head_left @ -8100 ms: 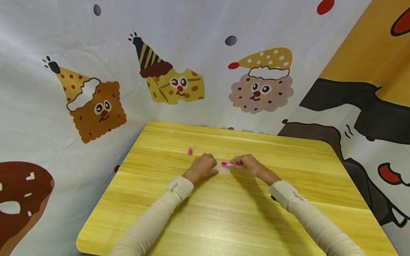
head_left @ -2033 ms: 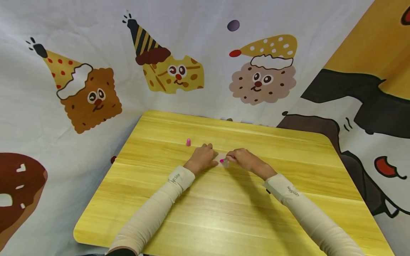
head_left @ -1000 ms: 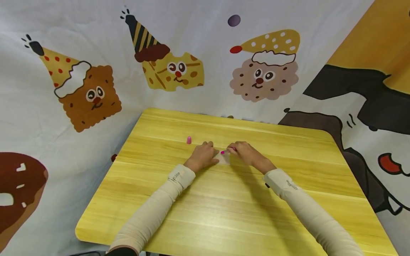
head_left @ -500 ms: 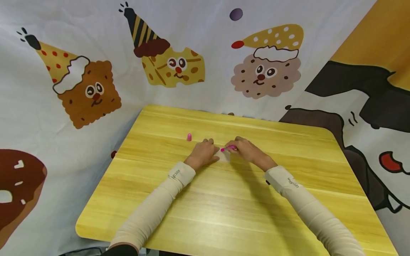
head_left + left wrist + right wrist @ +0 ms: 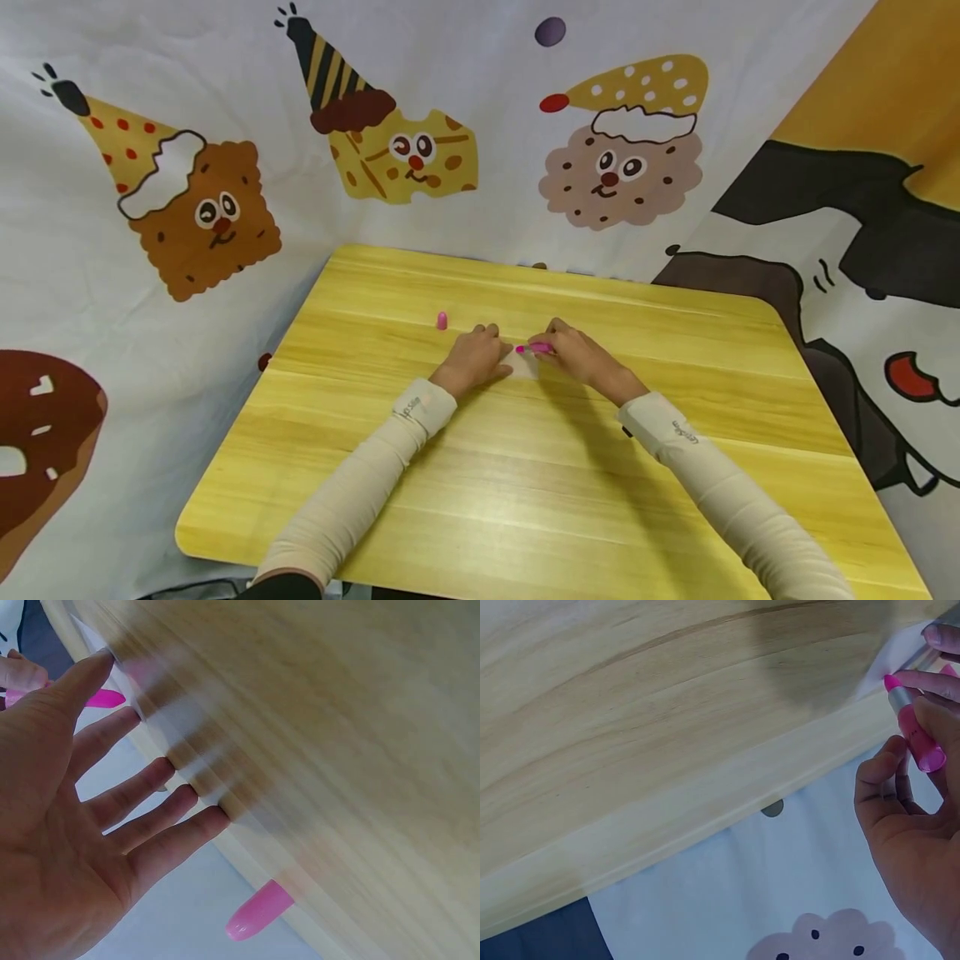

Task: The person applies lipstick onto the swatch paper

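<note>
My right hand [image 5: 581,354] pinches a pink lipstick [image 5: 538,347] with a silver collar. In the right wrist view, the bright pink tip of the lipstick [image 5: 909,720] touches or nearly touches a small white sheet of paper [image 5: 891,661]. On the paper's left side my left hand [image 5: 472,360] rests, pressing with its fingertips. The left wrist view shows that hand [image 5: 75,817] with fingers extended and spread, the thumb over the paper's edge. A pink lipstick cap [image 5: 442,321] stands upright beyond the left hand. Any mark on the paper is too small to tell.
A yellow wood-grain table [image 5: 465,483] with rounded corners carries everything. Behind it and at both sides hangs a white cloth [image 5: 495,229] printed with cartoon snacks. The table's back edge meets this cloth.
The lipstick has shifted slightly over the paper and its angle in the right hand has varied. The left hand stays on the paper. The head view has tilted down.
</note>
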Demonstrator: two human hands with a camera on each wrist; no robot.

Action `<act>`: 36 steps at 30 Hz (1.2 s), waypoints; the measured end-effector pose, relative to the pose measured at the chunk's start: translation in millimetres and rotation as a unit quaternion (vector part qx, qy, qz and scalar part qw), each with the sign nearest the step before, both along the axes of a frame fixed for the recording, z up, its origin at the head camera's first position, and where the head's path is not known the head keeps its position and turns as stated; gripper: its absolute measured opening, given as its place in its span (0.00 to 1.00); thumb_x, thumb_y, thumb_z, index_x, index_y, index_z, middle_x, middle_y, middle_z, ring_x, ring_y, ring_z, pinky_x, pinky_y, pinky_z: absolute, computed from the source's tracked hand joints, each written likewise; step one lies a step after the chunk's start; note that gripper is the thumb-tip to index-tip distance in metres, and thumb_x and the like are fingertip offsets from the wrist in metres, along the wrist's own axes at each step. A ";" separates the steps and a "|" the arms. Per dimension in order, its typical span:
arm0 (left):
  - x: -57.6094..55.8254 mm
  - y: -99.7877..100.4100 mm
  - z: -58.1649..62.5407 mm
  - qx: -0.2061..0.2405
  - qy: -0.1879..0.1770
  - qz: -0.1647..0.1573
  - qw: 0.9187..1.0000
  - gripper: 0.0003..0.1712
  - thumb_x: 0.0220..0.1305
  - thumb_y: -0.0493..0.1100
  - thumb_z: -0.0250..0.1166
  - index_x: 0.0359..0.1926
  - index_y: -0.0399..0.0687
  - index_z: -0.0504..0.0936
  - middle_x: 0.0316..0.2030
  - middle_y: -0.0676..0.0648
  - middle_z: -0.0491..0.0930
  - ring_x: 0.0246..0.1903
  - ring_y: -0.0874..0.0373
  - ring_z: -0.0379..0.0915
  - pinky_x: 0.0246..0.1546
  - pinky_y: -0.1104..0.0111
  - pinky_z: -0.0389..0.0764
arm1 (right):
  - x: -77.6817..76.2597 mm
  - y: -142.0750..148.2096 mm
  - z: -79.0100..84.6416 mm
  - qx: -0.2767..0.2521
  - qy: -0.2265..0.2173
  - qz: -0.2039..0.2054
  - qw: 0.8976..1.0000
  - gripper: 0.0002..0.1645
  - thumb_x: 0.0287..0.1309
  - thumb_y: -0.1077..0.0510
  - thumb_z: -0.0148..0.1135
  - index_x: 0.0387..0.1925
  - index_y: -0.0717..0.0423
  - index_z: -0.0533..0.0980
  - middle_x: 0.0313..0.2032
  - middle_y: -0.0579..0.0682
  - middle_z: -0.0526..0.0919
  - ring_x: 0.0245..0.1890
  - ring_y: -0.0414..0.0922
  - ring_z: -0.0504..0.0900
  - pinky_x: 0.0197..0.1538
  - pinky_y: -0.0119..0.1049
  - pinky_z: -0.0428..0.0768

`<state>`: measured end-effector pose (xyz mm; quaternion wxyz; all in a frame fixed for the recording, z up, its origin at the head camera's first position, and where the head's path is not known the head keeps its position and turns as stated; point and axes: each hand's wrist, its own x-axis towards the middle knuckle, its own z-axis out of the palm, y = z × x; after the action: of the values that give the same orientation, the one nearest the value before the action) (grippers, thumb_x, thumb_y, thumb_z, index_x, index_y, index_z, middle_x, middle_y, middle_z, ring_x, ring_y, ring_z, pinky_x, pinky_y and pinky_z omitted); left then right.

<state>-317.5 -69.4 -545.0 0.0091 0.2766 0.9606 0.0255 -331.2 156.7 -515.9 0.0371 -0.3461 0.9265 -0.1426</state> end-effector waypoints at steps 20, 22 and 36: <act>-0.2 -1.7 6.3 0.002 -0.019 -0.008 1.000 0.23 0.73 0.60 0.65 0.60 0.56 0.86 0.50 0.43 0.78 0.49 0.47 0.75 0.43 0.57 0.84 | 9.3 4.0 8.2 0.030 0.037 0.056 0.997 0.16 0.73 0.61 0.62 0.58 0.55 0.84 0.44 0.57 0.77 0.39 0.48 0.80 0.42 0.40 0.83; -0.8 -1.9 6.6 0.001 -0.021 -0.009 1.000 0.22 0.73 0.60 0.65 0.60 0.56 0.86 0.50 0.43 0.78 0.49 0.47 0.75 0.43 0.57 0.84 | 10.1 4.3 8.9 0.032 0.037 0.057 0.997 0.16 0.73 0.61 0.62 0.58 0.54 0.84 0.44 0.57 0.77 0.39 0.48 0.80 0.42 0.39 0.83; -2.0 0.2 3.8 0.002 -0.028 -0.007 1.000 0.19 0.73 0.58 0.65 0.55 0.55 0.86 0.49 0.43 0.77 0.48 0.47 0.73 0.43 0.58 0.83 | 16.4 11.0 8.8 0.036 0.041 0.069 0.996 0.14 0.73 0.60 0.61 0.55 0.55 0.85 0.41 0.55 0.77 0.36 0.45 0.77 0.39 0.37 0.81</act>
<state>-319.5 -69.2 -541.2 0.0357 0.2823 0.9580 0.0349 -314.8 167.6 -507.2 0.0210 -0.4130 0.9059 -0.0916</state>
